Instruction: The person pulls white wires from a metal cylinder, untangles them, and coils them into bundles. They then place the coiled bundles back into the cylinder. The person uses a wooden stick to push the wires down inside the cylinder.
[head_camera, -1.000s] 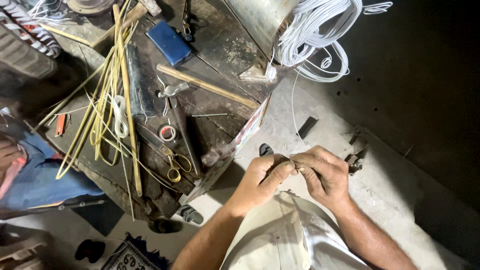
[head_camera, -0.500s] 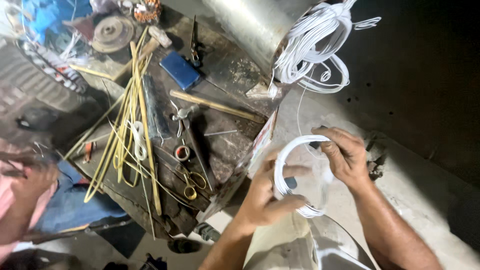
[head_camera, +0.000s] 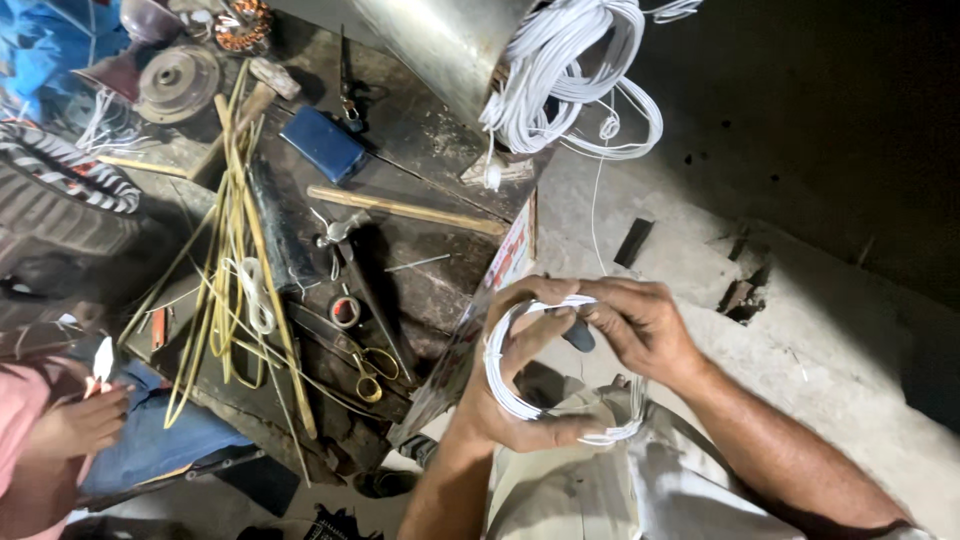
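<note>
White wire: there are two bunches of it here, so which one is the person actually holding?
The small loop of white wire, wound around the left hand and pinched by the right hand. The larger tangled white bundle hangs untouched above.

White wire loop (head_camera: 500, 385) in my hands; blue case (head_camera: 322, 144) and yellow strips (head_camera: 232, 250) on what looks like a dark bench (head_camera: 420, 110).

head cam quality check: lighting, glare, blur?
Head view: dim and uneven, upper right nearly black; the big white wire bundle glares, its strands merging; left hand and right hand on the white wire coil are lit and fairly sharp; cluttered workbench is dark but readable; wide-angle bending at the edges.
</note>
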